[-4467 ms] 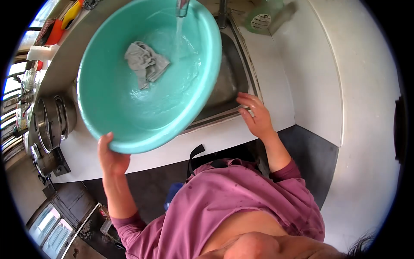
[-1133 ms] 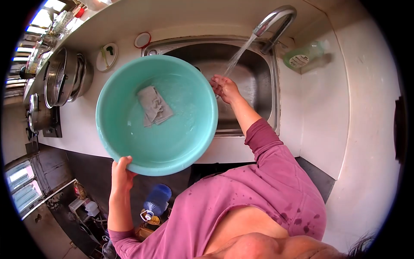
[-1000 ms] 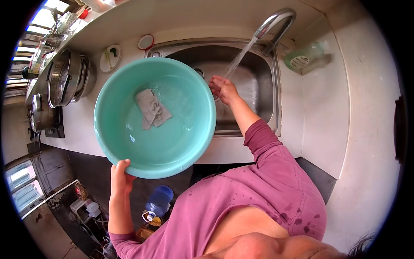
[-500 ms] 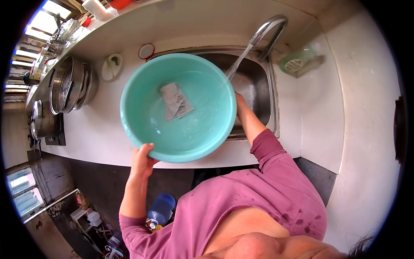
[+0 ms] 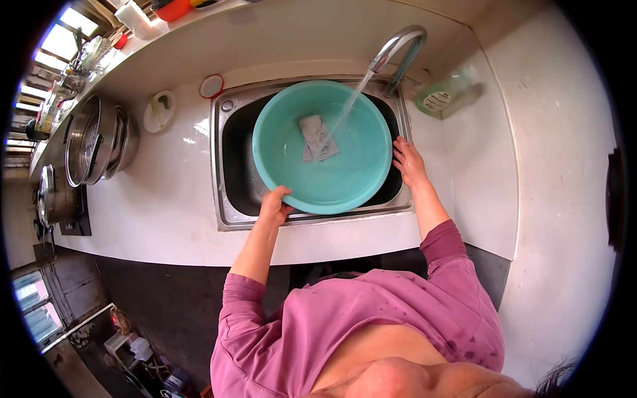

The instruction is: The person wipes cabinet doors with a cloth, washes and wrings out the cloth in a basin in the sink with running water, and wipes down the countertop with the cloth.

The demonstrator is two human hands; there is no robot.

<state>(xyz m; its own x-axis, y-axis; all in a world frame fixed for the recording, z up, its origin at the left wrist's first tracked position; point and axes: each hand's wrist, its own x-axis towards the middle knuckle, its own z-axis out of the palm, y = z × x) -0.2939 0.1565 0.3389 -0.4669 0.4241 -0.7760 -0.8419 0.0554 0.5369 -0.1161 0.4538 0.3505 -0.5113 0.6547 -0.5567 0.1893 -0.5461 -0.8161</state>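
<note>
A round turquoise basin [image 5: 279, 174] sits over the steel sink [image 5: 229, 213]. A grey folded cloth [image 5: 317, 138] lies in the shallow water inside it. My left hand [image 5: 273, 204] is closed on the basin's near-left rim, thumb on top. At the basin's right side is my right hand [image 5: 409, 162], its fingers extended and slightly apart beside the rim; whether they touch it I cannot tell. The curved chrome faucet [image 5: 401, 46] pours a stream of water into the basin.
A green soap bottle [image 5: 441, 96] stands in the right corner. Left of the sink are a white lid [image 5: 159, 111], a red-rimmed round lid [image 5: 212, 86] and stacked steel pots [image 5: 99, 142]. A lidded pot [image 5: 58, 196] sits farther left.
The basin has moved right from the counter's edge and over the sink. The water stream now falls inside it. My right hand has come out from under the rim and spread its fingers.
</note>
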